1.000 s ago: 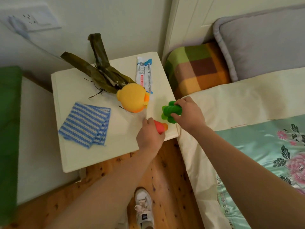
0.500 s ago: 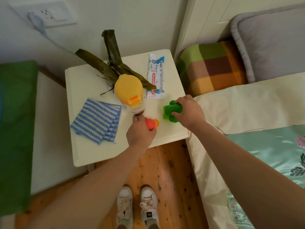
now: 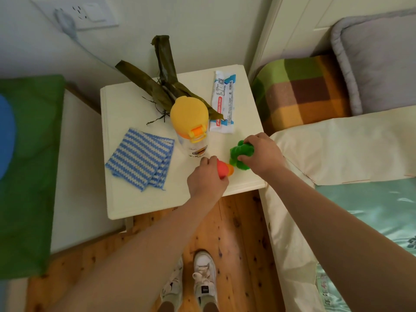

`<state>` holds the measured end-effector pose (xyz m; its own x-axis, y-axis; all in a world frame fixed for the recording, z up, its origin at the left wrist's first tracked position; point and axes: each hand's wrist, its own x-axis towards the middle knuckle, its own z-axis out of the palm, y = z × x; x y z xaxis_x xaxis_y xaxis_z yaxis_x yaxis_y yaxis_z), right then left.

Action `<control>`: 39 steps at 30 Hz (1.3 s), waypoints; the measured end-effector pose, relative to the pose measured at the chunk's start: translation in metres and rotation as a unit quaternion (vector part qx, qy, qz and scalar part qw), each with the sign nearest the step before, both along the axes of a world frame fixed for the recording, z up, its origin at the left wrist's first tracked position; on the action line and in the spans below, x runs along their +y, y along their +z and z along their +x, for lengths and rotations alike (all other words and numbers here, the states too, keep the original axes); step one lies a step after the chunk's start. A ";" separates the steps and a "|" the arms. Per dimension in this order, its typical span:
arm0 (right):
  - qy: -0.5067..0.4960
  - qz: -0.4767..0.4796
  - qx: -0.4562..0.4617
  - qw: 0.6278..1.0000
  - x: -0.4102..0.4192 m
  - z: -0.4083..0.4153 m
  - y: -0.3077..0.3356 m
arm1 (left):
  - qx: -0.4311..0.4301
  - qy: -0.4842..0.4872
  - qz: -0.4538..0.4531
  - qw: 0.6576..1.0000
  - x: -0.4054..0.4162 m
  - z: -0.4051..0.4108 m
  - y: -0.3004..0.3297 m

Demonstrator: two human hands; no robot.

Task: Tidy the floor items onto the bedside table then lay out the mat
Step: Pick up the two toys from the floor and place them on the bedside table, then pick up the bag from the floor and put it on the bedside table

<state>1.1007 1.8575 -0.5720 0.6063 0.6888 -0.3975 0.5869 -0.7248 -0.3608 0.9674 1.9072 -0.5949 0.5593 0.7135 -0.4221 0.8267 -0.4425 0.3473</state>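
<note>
My left hand [image 3: 206,179] grips a red and orange toy [image 3: 224,168] low over the front right part of the white bedside table [image 3: 126,199]. Just to its right, my right hand [image 3: 262,154] grips a green toy [image 3: 239,152] near the table's right edge. The two toys almost touch. A clear bottle with a yellow lid [image 3: 190,122] stands upright behind my left hand. A folded blue and white striped cloth [image 3: 139,158] lies on the table's left half.
Dried brown leaves [image 3: 162,84] and a white sachet [image 3: 222,102] lie at the table's back. The bed [image 3: 337,154] with a checked blanket [image 3: 301,91] borders the table on the right. A green mat [image 3: 29,176] lies left. My shoes [image 3: 202,280] stand on the wooden floor.
The view has shifted so the table sits more central. My left hand with the red toy has edged toward the bottle. My right hand stays on the green toy.
</note>
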 end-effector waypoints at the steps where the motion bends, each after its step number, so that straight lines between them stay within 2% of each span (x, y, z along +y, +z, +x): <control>1: 0.004 -0.003 -0.003 1.000 0.000 -0.001 0.000 | -0.005 -0.003 0.001 1.000 0.000 -0.002 0.000; 4: 0.012 -0.004 -0.014 1.000 -0.002 -0.003 0.006 | -0.022 -0.003 0.001 1.000 -0.001 -0.008 0.005; 9: -0.019 0.064 -0.129 0.989 -0.002 -0.011 0.036 | -0.023 0.026 0.040 0.999 0.006 -0.021 0.025; 13: -0.009 0.105 -0.159 0.982 0.008 -0.018 0.071 | -0.035 0.041 0.089 0.995 0.019 -0.039 0.048; 16: 0.014 0.143 -0.167 0.975 0.022 -0.030 0.101 | -0.055 0.061 0.082 0.993 0.031 -0.064 0.068; 19: 0.087 0.170 -0.170 0.967 0.041 -0.052 0.134 | -0.061 0.084 0.084 0.991 0.041 -0.100 0.093; 25: 0.275 0.123 -0.164 0.939 0.082 -0.121 0.186 | -0.052 0.160 0.092 0.982 0.054 -0.180 0.139; 28: 0.375 0.106 -0.152 0.908 0.107 -0.178 0.198 | -0.037 0.222 0.096 0.970 0.053 -0.237 0.154; 35: 0.520 0.106 -0.151 0.834 0.139 -0.328 0.213 | -0.007 0.354 0.117 0.928 0.035 -0.383 0.175; 39: 0.596 0.111 -0.156 0.780 0.139 -0.436 0.212 | -0.007 0.445 0.127 0.886 0.001 -0.482 0.176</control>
